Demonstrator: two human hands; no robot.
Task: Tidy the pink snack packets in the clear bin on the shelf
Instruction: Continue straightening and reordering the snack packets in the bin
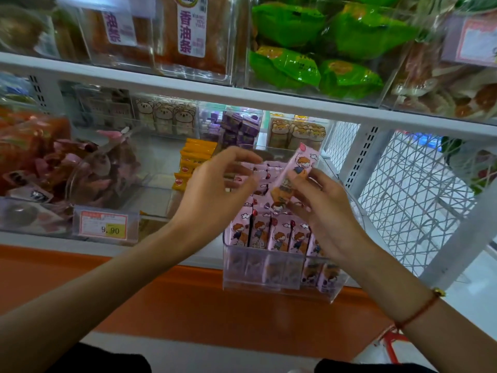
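Note:
A clear bin stands at the front edge of the lower shelf, partly over the orange shelf front. Several pink snack packets with a cartoon figure stand upright in its front rows; more lie behind them. My right hand pinches one pink packet and holds it tilted above the bin. My left hand hovers over the bin's back rows, its fingers loosely curled and its fingertips at the packets there; whether it grips one I cannot tell.
A price tag reading 9.90 sits on a bin of pink and brown sweets at left. Orange packets stand behind my left hand. Green bags fill a bin on the upper shelf. A white wire mesh panel closes the right side.

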